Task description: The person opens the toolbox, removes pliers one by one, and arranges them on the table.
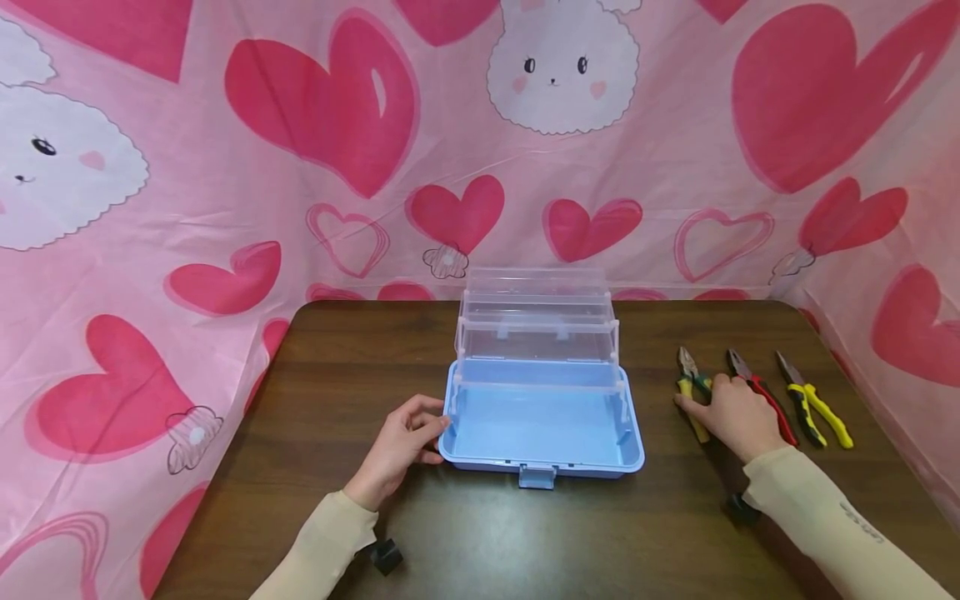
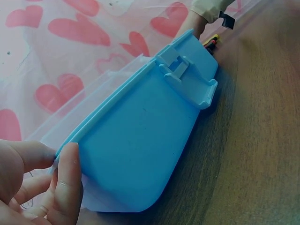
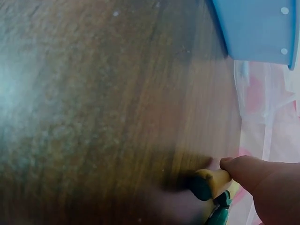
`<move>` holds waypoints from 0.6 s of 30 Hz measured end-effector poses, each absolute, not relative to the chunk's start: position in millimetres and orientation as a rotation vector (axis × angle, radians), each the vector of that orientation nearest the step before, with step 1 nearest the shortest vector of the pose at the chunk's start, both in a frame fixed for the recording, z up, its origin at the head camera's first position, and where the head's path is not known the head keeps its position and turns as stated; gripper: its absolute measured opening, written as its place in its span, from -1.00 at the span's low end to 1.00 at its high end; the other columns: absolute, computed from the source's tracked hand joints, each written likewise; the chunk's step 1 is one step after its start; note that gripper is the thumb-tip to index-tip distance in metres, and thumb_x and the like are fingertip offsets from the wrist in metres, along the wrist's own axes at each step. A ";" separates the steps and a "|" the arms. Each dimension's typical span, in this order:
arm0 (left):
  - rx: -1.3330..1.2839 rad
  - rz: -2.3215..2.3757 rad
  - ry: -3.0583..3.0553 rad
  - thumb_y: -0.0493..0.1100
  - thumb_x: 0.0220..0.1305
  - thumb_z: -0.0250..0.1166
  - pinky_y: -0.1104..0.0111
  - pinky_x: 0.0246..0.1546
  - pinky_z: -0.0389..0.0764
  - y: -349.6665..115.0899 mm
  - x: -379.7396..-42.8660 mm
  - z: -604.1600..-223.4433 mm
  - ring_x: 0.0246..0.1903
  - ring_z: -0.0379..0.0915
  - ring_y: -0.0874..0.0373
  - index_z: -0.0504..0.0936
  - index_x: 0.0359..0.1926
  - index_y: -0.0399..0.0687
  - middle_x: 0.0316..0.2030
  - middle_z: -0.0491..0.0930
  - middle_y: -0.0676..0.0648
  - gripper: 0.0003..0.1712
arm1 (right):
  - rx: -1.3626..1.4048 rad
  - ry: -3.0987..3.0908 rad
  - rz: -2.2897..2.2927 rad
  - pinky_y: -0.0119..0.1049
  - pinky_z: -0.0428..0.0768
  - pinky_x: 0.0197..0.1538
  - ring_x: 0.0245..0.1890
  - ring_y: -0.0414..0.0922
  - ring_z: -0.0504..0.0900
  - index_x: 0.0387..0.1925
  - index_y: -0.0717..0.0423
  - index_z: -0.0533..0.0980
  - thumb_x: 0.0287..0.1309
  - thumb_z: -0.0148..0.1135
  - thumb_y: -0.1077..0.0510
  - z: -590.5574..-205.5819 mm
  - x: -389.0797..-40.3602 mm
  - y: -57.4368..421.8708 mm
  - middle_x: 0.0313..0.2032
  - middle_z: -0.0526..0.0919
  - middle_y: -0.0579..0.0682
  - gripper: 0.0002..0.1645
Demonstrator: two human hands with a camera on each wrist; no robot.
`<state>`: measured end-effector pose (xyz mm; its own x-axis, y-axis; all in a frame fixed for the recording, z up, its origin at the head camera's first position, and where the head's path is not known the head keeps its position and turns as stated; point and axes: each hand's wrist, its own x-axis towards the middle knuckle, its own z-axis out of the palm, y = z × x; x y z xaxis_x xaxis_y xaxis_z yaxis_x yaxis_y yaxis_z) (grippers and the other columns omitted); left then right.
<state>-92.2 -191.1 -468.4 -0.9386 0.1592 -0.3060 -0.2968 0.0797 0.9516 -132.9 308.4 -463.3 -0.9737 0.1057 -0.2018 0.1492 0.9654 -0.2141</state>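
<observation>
An open blue toolbox [image 1: 542,425] with clear fold-out trays [image 1: 537,321] stands mid-table. My left hand [image 1: 405,442] holds its left front corner, thumb and fingers on the blue rim [image 2: 70,140]. On the right lie three pliers: yellow-and-green ones [image 1: 691,385], red-handled ones [image 1: 761,398] and yellow-and-black ones [image 1: 813,402]. My right hand [image 1: 735,417] lies over the yellow-and-green pliers, fingers curled on their handles; the right wrist view shows a finger [image 3: 255,173] against the yellow-and-green handle [image 3: 212,183].
The dark wooden table [image 1: 315,375] is backed by a pink cloth with hearts and bunnies [image 1: 337,108]. The toolbox's front latch [image 1: 537,476] hangs down. Table edges run close on the left and right.
</observation>
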 end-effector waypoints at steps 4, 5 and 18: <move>-0.127 1.926 2.034 -0.17 0.44 0.36 0.27 -0.34 0.76 -190.1 -92.2 -468.2 -0.43 0.62 0.04 0.56 0.19 -0.19 -0.16 0.74 -0.28 -0.61 | 0.188 2.924 -0.350 0.06 0.64 -0.41 -0.47 0.13 0.47 -0.06 0.63 0.38 0.29 0.26 -0.39 -462.6 -130.6 309.8 -0.36 0.46 0.35 0.02; -0.118 1.924 2.037 -0.16 0.44 0.36 0.28 -0.34 0.76 -190.0 -91.8 -468.2 -0.43 0.62 0.04 0.55 0.20 -0.21 -0.16 0.74 -0.28 -0.60 | 0.185 2.926 -0.352 0.06 0.64 -0.41 -0.47 0.13 0.47 -0.05 0.63 0.37 0.30 0.25 -0.40 -462.6 -129.3 310.5 -0.36 0.46 0.35 0.02; -0.050 1.893 2.065 -0.02 0.55 0.23 0.27 -0.22 0.77 -198.4 -88.9 -471.3 -0.32 0.63 0.02 0.54 0.26 -0.23 -0.17 0.67 -0.19 -0.55 | 0.028 3.103 -0.514 0.36 0.61 -0.17 -0.24 0.32 0.59 0.03 0.54 0.46 0.42 0.23 -0.18 -452.2 -97.9 307.9 -0.16 0.56 0.47 -0.25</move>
